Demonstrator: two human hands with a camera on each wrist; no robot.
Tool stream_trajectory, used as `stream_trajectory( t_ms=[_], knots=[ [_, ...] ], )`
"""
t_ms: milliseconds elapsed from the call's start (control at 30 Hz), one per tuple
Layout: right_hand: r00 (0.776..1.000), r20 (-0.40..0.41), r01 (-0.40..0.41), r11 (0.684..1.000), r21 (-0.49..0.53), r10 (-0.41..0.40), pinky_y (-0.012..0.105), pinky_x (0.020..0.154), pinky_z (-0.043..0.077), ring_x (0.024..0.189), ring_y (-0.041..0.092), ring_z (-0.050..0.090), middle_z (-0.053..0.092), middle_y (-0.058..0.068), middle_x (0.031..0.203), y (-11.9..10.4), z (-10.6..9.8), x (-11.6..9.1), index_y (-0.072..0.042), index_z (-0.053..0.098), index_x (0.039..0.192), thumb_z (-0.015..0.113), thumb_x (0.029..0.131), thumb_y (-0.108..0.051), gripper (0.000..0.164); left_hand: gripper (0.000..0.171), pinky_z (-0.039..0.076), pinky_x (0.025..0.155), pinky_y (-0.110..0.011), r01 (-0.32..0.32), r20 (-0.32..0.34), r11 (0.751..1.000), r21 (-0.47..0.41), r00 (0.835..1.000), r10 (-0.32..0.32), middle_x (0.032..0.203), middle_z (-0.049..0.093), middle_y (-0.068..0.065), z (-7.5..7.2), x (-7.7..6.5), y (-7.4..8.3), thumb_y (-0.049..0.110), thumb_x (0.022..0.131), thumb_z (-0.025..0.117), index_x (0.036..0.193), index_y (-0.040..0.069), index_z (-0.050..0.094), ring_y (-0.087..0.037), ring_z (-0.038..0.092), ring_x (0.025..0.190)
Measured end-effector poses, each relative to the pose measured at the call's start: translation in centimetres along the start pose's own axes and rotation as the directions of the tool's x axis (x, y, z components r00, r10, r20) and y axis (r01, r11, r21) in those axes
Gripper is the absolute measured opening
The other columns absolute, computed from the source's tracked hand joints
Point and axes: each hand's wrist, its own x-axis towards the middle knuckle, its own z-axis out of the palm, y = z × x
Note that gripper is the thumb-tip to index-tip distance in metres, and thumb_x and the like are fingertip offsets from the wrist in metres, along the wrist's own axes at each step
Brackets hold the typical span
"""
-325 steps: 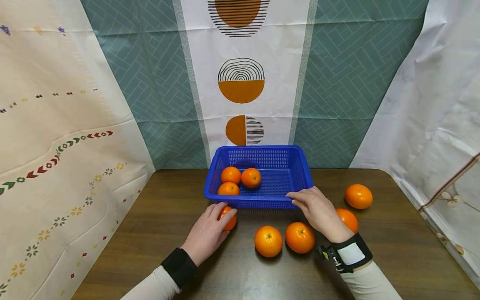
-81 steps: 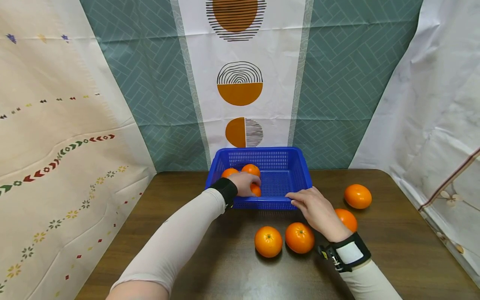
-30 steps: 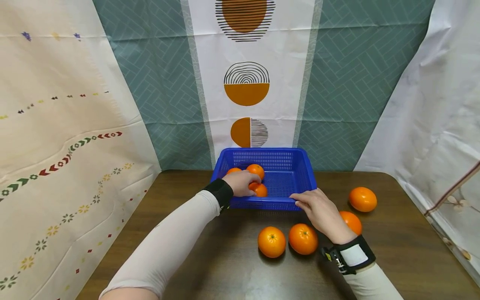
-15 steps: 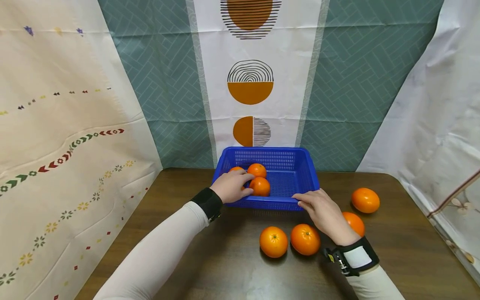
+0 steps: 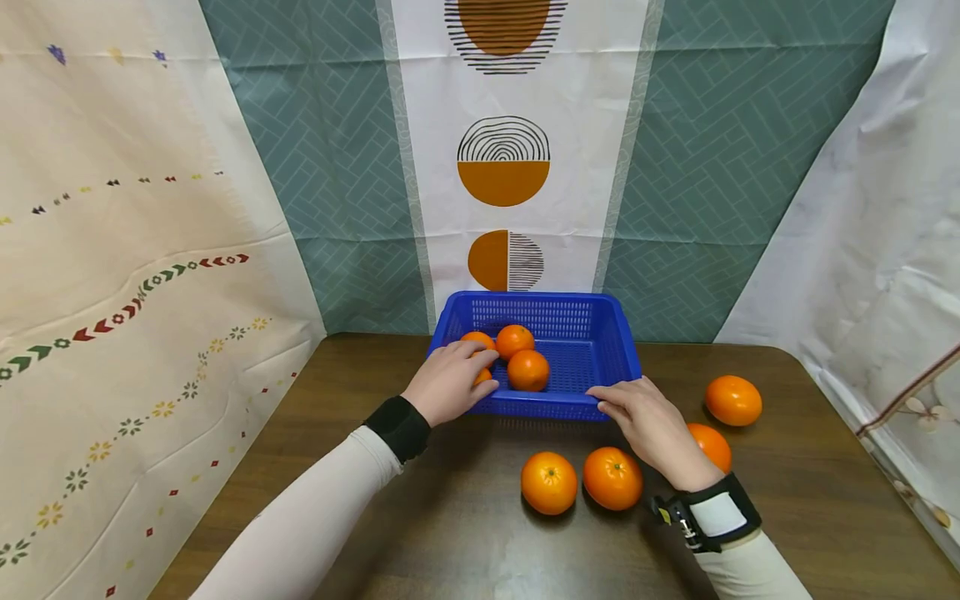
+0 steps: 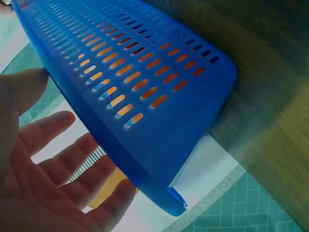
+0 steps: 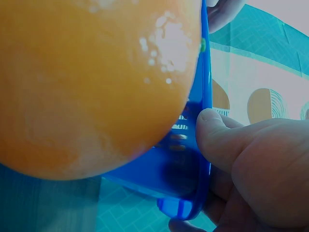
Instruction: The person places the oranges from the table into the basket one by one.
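Note:
A blue plastic basket [image 5: 627, 350] stands at the table's back edge with several oranges in its left part. My left hand [image 5: 447, 383] is over its front left rim, fingers loosely spread and holding nothing. Just right of those fingers lies an orange [image 5: 528, 371], with another orange [image 5: 515, 342] behind it; others are partly hidden by the hand. In the left wrist view the fingers [image 6: 79, 166] reach past the basket rim. My right hand [image 5: 656, 429] pinches the front right rim; in the right wrist view its thumb [image 7: 212, 128] presses against the blue edge.
On the brown table [image 5: 450, 533], an orange [image 5: 549, 483] and a second orange [image 5: 612, 479] sit before the basket. Beyond the right wrist are an orange [image 5: 733, 401] and a partly covered orange [image 5: 711, 446]. Patterned cloths [image 5: 337, 167] hang behind.
My left hand gripped an orange on the table earlier, carried it into the basket and let it go. It has since drawn back leftward. My right hand stays on the rim.

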Motion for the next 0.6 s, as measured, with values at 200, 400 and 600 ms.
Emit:
stream_trajectory(
  t_ms=[200,400,600],
  knots=[
    [1.0,0.005,-0.001,1.0,-0.004,0.001,0.063,0.111,0.049,0.111,0.035,0.071,0.081,0.009,0.114,0.0,0.0,0.1,-0.009,0.081,0.128,0.076,0.103,-0.004,0.026,0.053,0.043,0.122,-0.057,-0.016,-0.059,0.999,0.04,0.998,0.019,0.151,0.064,-0.016,0.6,-1.5,-0.2,0.042,0.109,0.072,0.152,0.011,0.067,-0.037,0.058,0.142],
    [1.0,0.01,0.003,1.0,-0.01,-0.003,0.06,0.106,0.053,0.11,0.034,0.071,0.082,0.008,0.112,-0.1,0.0,0.2,-0.009,0.081,0.128,0.077,0.102,-0.004,0.026,0.055,0.044,0.121,-0.057,-0.038,-0.114,0.996,0.086,0.992,0.048,0.148,0.065,-0.016,1.4,-2.8,-0.5,0.045,0.108,0.071,0.152,0.011,0.066,-0.037,0.058,0.14],
    [1.0,0.008,0.003,1.0,-0.012,-0.002,0.061,0.107,0.053,0.11,0.034,0.07,0.081,0.008,0.113,-0.1,0.0,0.1,-0.008,0.081,0.129,0.077,0.103,-0.004,0.027,0.055,0.045,0.12,-0.057,-0.05,-0.165,0.992,0.114,0.984,0.068,0.149,0.064,-0.017,1.8,-3.8,-0.6,0.044,0.106,0.075,0.149,0.011,0.067,-0.039,0.058,0.14]
  ],
)
